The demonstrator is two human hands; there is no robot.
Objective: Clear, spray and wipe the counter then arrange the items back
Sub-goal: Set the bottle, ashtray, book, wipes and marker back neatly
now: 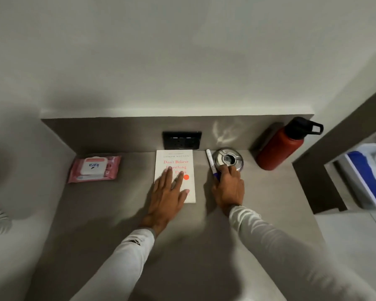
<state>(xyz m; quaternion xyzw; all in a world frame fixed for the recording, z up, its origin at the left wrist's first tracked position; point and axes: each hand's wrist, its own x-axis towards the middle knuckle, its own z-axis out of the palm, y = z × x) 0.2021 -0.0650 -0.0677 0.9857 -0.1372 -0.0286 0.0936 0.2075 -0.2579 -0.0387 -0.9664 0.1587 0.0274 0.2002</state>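
Counter (109,213): grey, items lined along back edge. Book (178,168) at centre; left hand (168,192) lies flat on its cover, fingers spread, gripping nothing. At 3 o'clock of book: pen (211,162), then steel ashtray (227,159). Right hand (228,187) has fingers curled, touching both; actual grip cannot tell. Red bottle (280,146) at 2 o'clock. Wipes pack (95,168) at 9 o'clock

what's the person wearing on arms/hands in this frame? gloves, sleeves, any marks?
No gloves: both the left hand and the right hand are bare. Both arms are covered to the wrist by long, light grey-white sleeves of soft, creased fabric. The left sleeve has a small dark torn or frayed spot near the cuff; the right sleeve looks plain. No watch, rings or cables are visible.
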